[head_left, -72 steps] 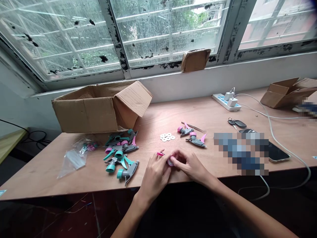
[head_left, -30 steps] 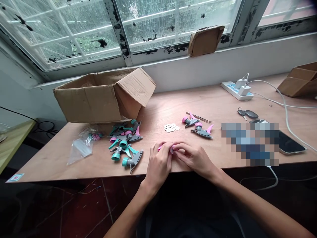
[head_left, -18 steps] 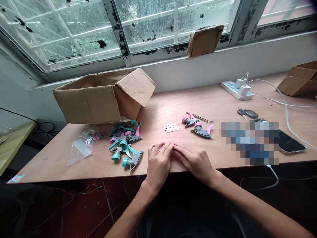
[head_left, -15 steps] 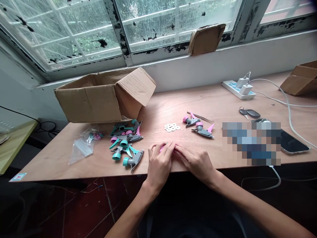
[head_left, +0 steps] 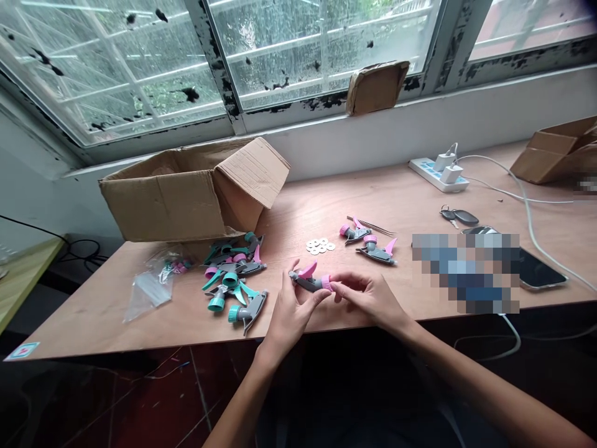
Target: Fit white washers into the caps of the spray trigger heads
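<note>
A grey spray bottle trigger head (head_left: pixel 308 283) with a pink trigger and pink collar lies sideways between my hands. My left hand (head_left: pixel 291 308) is closed around its body from the left. The thumb and fingers of my right hand (head_left: pixel 366 295) pinch the pink collar at the right end. Just beyond sits a small cluster of flat white washers (head_left: pixel 319 246). Two more pink and grey trigger heads (head_left: pixel 377 251) rest to the right of them, beside metal tweezers (head_left: pixel 373 224). To the left is a pile of teal and pink trigger heads (head_left: pixel 237 274).
An open cardboard box (head_left: pixel 163 205) stands at the back left. In front of it lies a clear plastic bag (head_left: pixel 149 289) with small coloured parts. Toward the right are a power strip (head_left: pixel 438 174) with chargers, keys (head_left: pixel 459 215), a phone (head_left: pixel 541 270) and a blurred-out patch.
My hands have come apart, uncovering the trigger head that they mostly hid before. It now lies sideways with its collar to the right. The camera view has shifted slightly.
</note>
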Motion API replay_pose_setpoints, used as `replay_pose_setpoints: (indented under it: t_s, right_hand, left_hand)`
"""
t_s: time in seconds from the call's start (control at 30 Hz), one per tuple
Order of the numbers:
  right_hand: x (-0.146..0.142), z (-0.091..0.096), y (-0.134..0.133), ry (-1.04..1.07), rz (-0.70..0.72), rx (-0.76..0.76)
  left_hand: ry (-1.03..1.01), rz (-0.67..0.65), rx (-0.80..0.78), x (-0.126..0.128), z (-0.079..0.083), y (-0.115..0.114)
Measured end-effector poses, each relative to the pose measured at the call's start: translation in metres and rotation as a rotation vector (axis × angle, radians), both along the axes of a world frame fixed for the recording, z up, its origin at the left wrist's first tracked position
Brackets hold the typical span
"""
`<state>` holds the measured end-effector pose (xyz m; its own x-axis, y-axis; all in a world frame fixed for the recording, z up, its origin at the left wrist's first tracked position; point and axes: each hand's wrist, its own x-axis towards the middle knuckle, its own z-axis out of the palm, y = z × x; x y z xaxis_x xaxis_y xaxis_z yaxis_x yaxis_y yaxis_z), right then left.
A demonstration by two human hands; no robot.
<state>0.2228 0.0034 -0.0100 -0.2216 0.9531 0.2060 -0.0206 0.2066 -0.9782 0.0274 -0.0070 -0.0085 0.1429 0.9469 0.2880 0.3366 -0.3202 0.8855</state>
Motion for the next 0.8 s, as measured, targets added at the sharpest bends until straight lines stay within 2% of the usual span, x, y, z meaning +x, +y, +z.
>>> replay_pose_setpoints:
  t_s: [0.1, 0.4, 0.8]
  right_hand:
    - [-0.0011, 0.0006, 0.0004, 0.034, 0.069, -0.046]
    - [-0.0009, -0.0017, 0.0035, -0.013, 0.083, 0.061]
    - [0.0, 0.0038, 0.0039, -0.08, 0.096, 0.098]
  left_hand:
    - [-0.102, -0.022, -0.09, -0.0016, 0.0012, -0.001]
    - [-0.158, 0.021, -0.15, -0.0006, 0.0025, -0.0045]
    - [-0.014, 0.067, -0.128, -0.0053, 0.0021, -0.0029]
